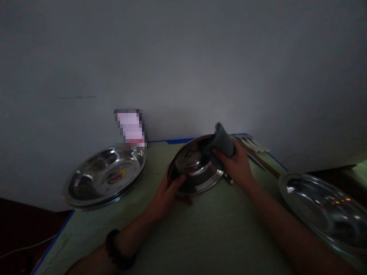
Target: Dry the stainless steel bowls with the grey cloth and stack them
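Observation:
A shiny metal plate (192, 162) is tilted up over the table, its underside facing me. My left hand (170, 189) grips its lower left rim, thumb on the underside and fingers beneath. In my right hand (236, 164) is a bunched grey-green cloth (222, 143), pressed against the plate's upper right part. The cloth hides that stretch of rim, and the fingers behind it are mostly covered.
Metal plates (97, 183) are stacked at the left, the top one bearing a round sticker. A lit phone (130, 126) leans against the wall behind them. White-handled utensils (255, 144) and brown chopsticks (262, 162) lie at the back right. Another metal plate (323, 210) rests at the right.

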`<action>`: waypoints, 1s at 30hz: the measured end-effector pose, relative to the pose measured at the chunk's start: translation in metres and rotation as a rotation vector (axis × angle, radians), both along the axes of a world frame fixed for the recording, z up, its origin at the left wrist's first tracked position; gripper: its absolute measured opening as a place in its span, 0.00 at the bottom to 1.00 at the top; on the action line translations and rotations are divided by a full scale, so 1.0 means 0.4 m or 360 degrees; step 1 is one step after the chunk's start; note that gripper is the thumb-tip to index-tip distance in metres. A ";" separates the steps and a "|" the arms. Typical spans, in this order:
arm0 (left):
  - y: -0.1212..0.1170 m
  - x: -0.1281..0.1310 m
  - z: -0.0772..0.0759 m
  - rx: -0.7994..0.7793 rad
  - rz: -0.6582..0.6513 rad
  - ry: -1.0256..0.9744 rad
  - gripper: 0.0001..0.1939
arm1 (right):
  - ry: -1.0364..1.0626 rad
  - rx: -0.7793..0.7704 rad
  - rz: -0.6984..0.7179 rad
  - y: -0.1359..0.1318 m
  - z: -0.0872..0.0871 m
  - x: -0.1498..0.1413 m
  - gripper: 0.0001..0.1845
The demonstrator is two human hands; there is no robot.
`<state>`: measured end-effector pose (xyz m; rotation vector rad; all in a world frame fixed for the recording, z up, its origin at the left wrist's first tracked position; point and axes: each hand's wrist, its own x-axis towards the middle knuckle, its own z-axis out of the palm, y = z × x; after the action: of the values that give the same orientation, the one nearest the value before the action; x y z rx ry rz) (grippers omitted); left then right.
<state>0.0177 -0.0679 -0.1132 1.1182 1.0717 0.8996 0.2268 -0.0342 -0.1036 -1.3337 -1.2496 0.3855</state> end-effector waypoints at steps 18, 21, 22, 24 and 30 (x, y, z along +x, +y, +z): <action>0.011 -0.002 0.005 0.0301 0.0039 0.0253 0.25 | 0.0238 -0.0050 -0.0023 -0.021 -0.049 -0.080 0.22; -0.007 -0.007 0.005 0.0361 -0.0065 0.0117 0.27 | 0.0146 0.0064 -0.0168 -0.009 -0.016 -0.031 0.23; -0.012 -0.009 0.002 0.0351 -0.0108 0.0055 0.29 | 0.0128 0.0070 -0.0190 -0.006 -0.007 -0.017 0.23; -0.017 -0.010 -0.003 0.0308 -0.0179 -0.0068 0.32 | 0.0124 0.0070 -0.0176 -0.002 0.001 0.002 0.23; 0.006 -0.008 -0.009 0.0296 -0.0106 -0.0215 0.34 | 0.0509 0.0000 -0.0033 -0.011 -0.046 -0.052 0.28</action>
<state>0.0145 -0.0653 -0.1166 1.2208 0.8484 1.0224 0.2059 -0.0388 -0.1218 -1.2281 -0.9684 0.5602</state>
